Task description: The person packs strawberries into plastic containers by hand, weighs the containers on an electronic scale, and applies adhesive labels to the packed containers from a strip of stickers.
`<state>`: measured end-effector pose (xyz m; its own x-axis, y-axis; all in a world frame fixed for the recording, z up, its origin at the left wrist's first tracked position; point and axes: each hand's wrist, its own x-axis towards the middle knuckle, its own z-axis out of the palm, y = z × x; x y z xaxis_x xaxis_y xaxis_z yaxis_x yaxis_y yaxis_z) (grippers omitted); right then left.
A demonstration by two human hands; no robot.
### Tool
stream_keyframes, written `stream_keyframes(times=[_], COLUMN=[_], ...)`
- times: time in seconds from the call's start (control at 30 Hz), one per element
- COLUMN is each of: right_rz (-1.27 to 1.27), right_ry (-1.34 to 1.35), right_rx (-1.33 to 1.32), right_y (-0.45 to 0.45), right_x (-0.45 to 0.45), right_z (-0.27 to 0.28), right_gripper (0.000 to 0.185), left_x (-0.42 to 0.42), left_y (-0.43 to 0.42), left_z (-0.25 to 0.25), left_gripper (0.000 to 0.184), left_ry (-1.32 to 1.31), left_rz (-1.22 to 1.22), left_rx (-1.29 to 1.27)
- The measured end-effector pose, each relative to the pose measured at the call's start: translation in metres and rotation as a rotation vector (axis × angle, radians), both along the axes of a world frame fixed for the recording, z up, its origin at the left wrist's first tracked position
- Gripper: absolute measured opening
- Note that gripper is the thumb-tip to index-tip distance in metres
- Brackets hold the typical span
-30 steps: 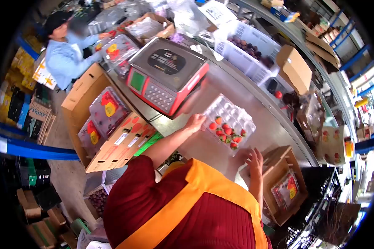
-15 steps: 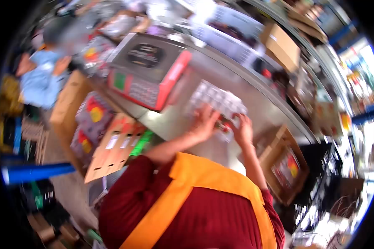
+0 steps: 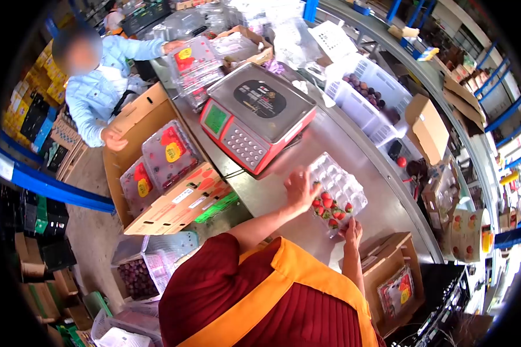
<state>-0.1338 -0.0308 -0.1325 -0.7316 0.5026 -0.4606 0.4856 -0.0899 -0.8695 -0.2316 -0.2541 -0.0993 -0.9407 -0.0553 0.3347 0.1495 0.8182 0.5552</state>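
Note:
A clear plastic fruit tray [image 3: 342,180] with moulded cups lies on the metal table. Several red strawberries [image 3: 328,202] sit in its near part, while the cups on the far side hold nothing. By the tray's left edge is my left hand [image 3: 300,189], slightly blurred, its bent fingers apart and no object visible in them. At the near right corner, my right hand [image 3: 352,232] has its fingers closed on the tray's edge; part of its grip is hidden.
A red scale [image 3: 255,147] stands left of the tray. Beyond it are stacked fruit packs [image 3: 194,65]. A carton [image 3: 179,199] with packs stands at left, near a co-worker [image 3: 101,81]. On the right are a plum crate [image 3: 336,89] and another carton [image 3: 408,248].
My hands have moved apart, the left towards the tray's left edge and the right to its near corner. The view has shifted and sharpened. More of the co-worker shows, one hand at the stacked packs.

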Motion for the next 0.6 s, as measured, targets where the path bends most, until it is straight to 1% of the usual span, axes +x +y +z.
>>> stream_keyframes(times=[0.03,0.07,0.1,0.13,0.17,0.2,0.23,0.27,0.3,0.33,0.4,0.47,0.5,0.53,0.6], right_rz=[-0.04,-0.017,0.006,-0.067,-0.334,-0.291,-0.231,-0.213,-0.168,-0.197,-0.192,-0.221,-0.242,-0.24,-0.37], right_ry=[0.049,0.073,0.093,-0.048,0.238,0.21,0.335,0.35,0.385,0.374,0.408,0.404,0.412,0.496,0.601], right_rx=[-0.09,-0.161,-0.232,-0.212,-0.536,-0.598,-0.797,-0.886,-0.892,-0.89,-0.835,-0.985,-1.052,-1.001,-0.898], right_y=[0.0,-0.004,-0.009,-0.03,-0.052,-0.045,-0.036,-0.043,-0.044,-0.051,-0.049,-0.041,-0.028,-0.016,-0.004], right_x=[-0.003,-0.002,-0.003,-0.005,-0.012,-0.01,-0.004,0.001,0.006,0.012,0.018,0.026,0.034,0.04,0.057], right_z=[-0.009,-0.002,0.005,0.048,0.048,0.033,-0.007,0.022,0.027,0.062,0.076,0.109,0.118,0.112,0.126], right_gripper=[0.034,0.036,0.039,0.034,0.041,0.049,0.057,0.059,0.062,0.066,0.07,0.072,0.072,0.068,0.063], left_x=[-0.007,-0.016,-0.029,-0.026,-0.028,-0.029,-0.031,-0.03,-0.032,-0.032,-0.027,-0.026,-0.025,-0.023,-0.017], left_y=[-0.001,-0.002,-0.002,-0.003,-0.004,-0.004,-0.009,-0.009,-0.01,-0.011,-0.003,0.011,0.022,0.037,0.063], left_z=[-0.006,-0.019,-0.034,-0.009,-0.012,-0.016,-0.029,-0.025,-0.017,-0.006,0.029,0.061,0.074,0.083,0.103], left_gripper=[0.067,0.071,0.072,0.067,0.062,0.058,0.056,0.055,0.055,0.055,0.056,0.057,0.056,0.055,0.051], left_ry=[-0.048,-0.107,-0.334,-0.375,-0.328,-0.281,-0.177,-0.151,-0.143,-0.13,-0.163,-0.198,-0.187,-0.192,-0.146], left_rz=[0.024,0.03,0.018,0.023,0.004,-0.017,-0.015,-0.034,-0.124,-0.203,-0.226,-0.286,-0.374,-0.48,-0.658], left_rx=[0.101,0.206,0.303,0.441,0.48,0.518,0.369,0.394,0.411,0.424,0.282,0.284,0.359,0.446,0.606])
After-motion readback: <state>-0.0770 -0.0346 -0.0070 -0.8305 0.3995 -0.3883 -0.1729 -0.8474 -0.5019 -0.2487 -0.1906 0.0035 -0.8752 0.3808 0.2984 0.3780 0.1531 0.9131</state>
